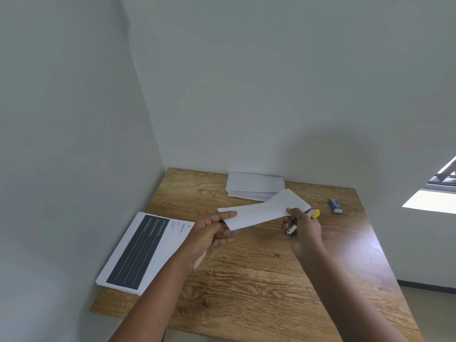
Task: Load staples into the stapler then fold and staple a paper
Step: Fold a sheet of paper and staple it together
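Hands [209,233] on smooth folded paper [261,211]

A plain white folded paper sheet [261,211] meets a yellow-tipped silver metal stapler [313,214]. Brown wood-grain tabletop [259,267] carries a white printed page stack with a dark lined panel [145,250] and a blue-and-white small box [336,206].

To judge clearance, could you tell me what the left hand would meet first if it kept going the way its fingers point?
Probably the right hand and its stapler: the left hand points right along the folded paper. Depth is unclear.
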